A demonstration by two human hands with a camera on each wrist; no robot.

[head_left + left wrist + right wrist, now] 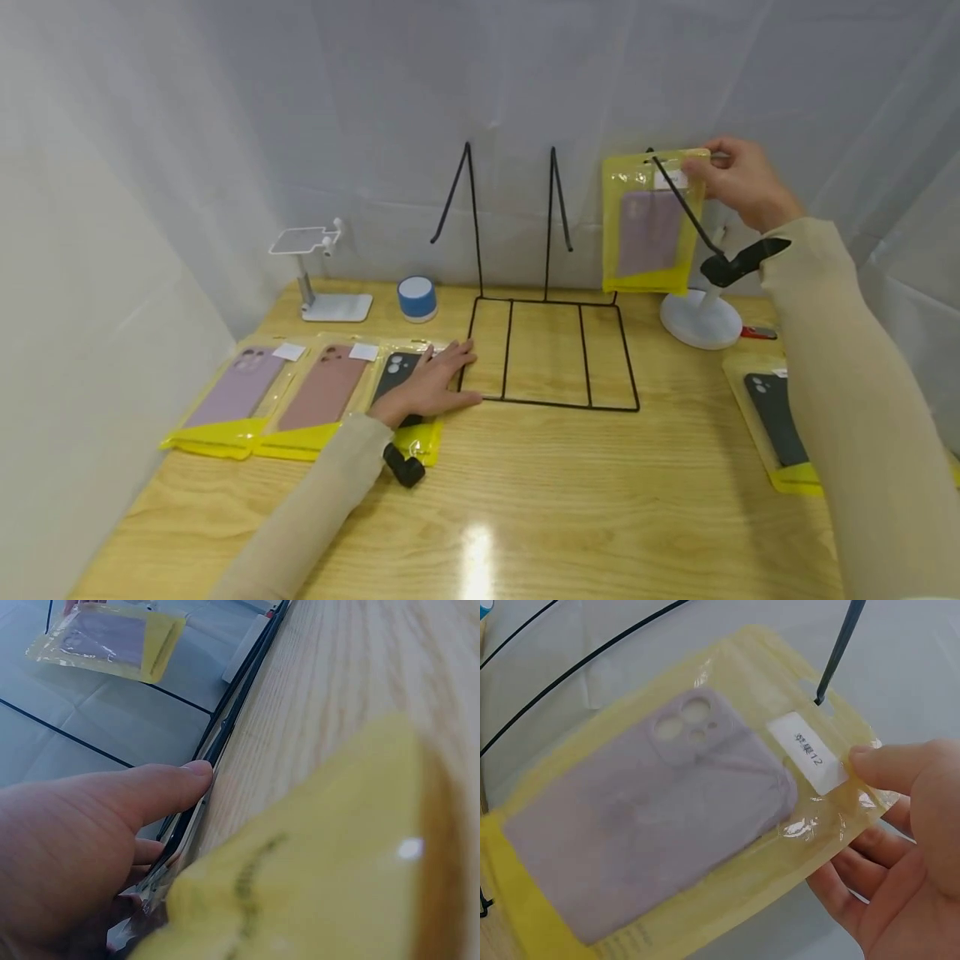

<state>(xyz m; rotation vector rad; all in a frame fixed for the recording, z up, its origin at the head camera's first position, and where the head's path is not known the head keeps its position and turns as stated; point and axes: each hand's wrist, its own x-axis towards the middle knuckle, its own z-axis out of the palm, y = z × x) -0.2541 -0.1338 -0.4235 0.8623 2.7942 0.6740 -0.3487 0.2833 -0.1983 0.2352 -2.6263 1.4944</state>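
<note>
A purple phone case in a yellow-edged clear bag [648,233] hangs at the right prong of a black wire display rack [551,406]. My right hand [750,179] pinches the bag's upper right corner, thumb in front and fingers behind. In the right wrist view the prong passes through the hole above the white label [808,752]. My left hand [431,383] lies spread at the rack's left front corner, over a bagged black phone case [393,375]. Its thumb touches the rack's wire in the left wrist view.
Left on the table are bagged purple [236,387] and pink [324,387] phone cases. Behind them stand a white phone stand [337,307] and a blue-and-white cylinder [417,298]. At right are a round white base [701,321], a red-and-black item [759,332] and another bagged black case [776,417].
</note>
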